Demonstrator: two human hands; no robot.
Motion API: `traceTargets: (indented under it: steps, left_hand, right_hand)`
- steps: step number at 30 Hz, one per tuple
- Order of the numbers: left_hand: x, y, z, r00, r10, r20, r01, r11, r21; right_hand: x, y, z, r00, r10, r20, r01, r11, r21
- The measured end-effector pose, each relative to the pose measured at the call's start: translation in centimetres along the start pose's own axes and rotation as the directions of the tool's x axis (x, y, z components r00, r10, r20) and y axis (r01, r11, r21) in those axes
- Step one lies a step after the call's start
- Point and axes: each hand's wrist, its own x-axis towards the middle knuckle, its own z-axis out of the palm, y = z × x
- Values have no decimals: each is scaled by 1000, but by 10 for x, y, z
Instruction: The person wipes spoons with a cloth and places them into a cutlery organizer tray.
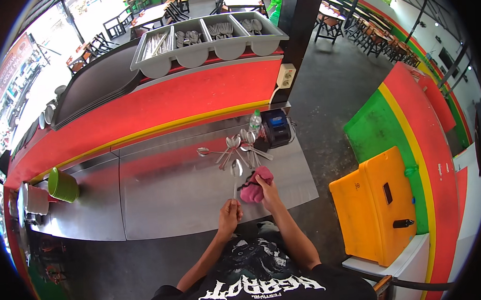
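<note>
My left hand (229,215) grips a metal spoon (236,168) by the end of its handle, with the bowl pointing away from me. Bunched in my right hand (269,192) is a pink cloth (253,189) with a dark edging, close to the right of that spoon. Both hands are above the near part of a stainless steel counter (170,193). Just beyond them lies a loose pile of several metal spoons (233,143), their handles crossing one another. One more spoon (203,151) rests at the pile's left side.
Behind the pile stand a plastic bottle (255,120) with a green cap and a dark device (278,128). A grey cutlery tray (210,46) with four compartments sits on the red ledge, beside stacked dark trays (96,84). Green baskets (63,186) stand left; an orange cooler box (374,208) stands right.
</note>
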Motion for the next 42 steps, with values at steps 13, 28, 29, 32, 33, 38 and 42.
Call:
traceTargets:
  steps: [13,28,29,32,33,38,42]
  left_hand:
    - [-6,-4,-37,990,102,93,-113,986,121]
    - [-7,3,-92,932,299,-204,-255,942,218]
    - [1,7,-91,958,281,-57,-262,939,225]
    - [15,12,-89,992,128,-22,-116,952,284]
    - [15,11,-89,999,32,-13,-26,951,307]
    - [31,30,-80,995,57,-81,-61,997,-56]
    - [51,62,-71,986,21,-168,-44,990,-131]
  right_hand:
    - [-71,24,64,997,-14,72,32,965,-260]
    - [-82,59,62,961,87,263,64,855,-515]
    - [-82,61,56,959,72,275,82,857,-509]
    - [-81,70,62,945,52,322,146,816,-560]
    - [-79,69,63,942,54,331,147,820,-553]
    - [-80,56,62,935,274,225,-55,738,-672]
    - [-77,44,49,932,105,347,149,762,-631]
